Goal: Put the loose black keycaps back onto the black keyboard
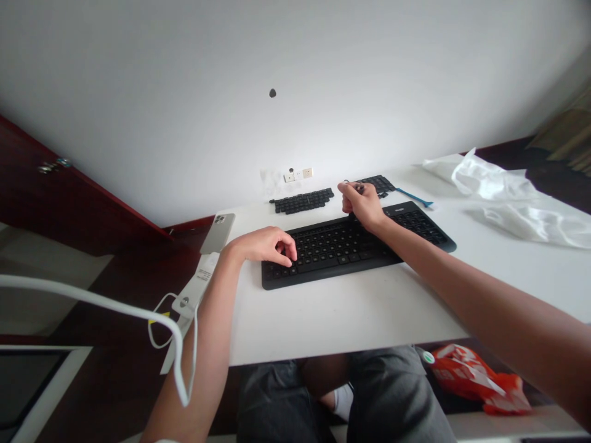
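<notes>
A black keyboard [351,246] lies across the white table [351,314]. My left hand [268,244] rests on its left end with curled fingers pressing on the keys. My right hand [362,203] hovers over the keyboard's far edge, fingers pinched on a small dark keycap [356,186]. Behind the keyboard lie two groups of loose black keycaps, one [302,200] at the centre and one [377,183] just beyond my right hand.
A blue tool [415,198] lies by the right keycap group. A phone [218,233] sits on the table's left corner, above a white cable [92,299]. Crumpled white plastic [503,191] covers the far right. An orange bag [475,376] lies under the table.
</notes>
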Demonstrator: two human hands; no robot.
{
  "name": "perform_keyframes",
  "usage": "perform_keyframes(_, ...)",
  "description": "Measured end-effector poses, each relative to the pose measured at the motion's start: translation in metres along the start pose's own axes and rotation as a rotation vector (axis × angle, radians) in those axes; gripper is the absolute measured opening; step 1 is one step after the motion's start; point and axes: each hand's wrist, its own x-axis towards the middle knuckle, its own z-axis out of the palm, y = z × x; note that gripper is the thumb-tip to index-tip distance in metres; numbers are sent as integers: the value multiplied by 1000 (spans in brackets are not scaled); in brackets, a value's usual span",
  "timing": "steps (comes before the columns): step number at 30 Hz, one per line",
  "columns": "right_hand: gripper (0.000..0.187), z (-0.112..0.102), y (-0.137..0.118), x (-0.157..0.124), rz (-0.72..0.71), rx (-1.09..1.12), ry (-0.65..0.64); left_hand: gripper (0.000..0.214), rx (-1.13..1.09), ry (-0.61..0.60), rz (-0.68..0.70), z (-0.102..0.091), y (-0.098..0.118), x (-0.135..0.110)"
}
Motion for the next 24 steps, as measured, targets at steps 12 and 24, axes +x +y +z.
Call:
perform_keyframes(12,49,0,-1,1,-2,-34,-7,15,20,8,-3,4,3,3)
perform_keyframes(24,48,0,1,0,-8,-28,-14,12,-70,-7,23,4,0,7)
